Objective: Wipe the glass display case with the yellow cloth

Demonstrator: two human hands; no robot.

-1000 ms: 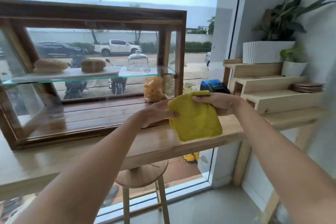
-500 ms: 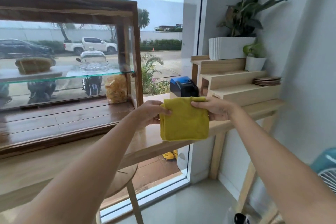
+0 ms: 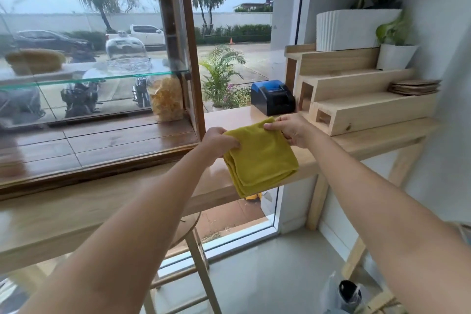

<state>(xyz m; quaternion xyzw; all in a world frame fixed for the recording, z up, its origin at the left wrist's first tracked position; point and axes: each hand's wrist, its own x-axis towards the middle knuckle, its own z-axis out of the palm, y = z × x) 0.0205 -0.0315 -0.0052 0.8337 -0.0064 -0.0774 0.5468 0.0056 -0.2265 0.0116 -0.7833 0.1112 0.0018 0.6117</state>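
A folded yellow cloth (image 3: 262, 158) hangs in the air in front of the counter edge, held by its top corners. My left hand (image 3: 219, 140) pinches its left corner, close to the lower right corner of the display case. My right hand (image 3: 290, 129) pinches the right corner. The glass display case (image 3: 190, 41) has a dark wooden frame and fills the left side on the wooden counter (image 3: 76, 209). Inside it a glass shelf carries a glass dome and bread, and a bag of yellow snacks stands on the floor of the case.
A blue and black receipt printer (image 3: 272, 97) sits on the counter right of the case. Stepped wooden risers (image 3: 356, 99) hold white planters and a stack of coasters. A wooden stool (image 3: 188, 234) stands under the counter. A large window is behind.
The view has swung right, so the case now sits further left. Both hands kept hold of the cloth, which hangs flatter and more squared than a second ago.
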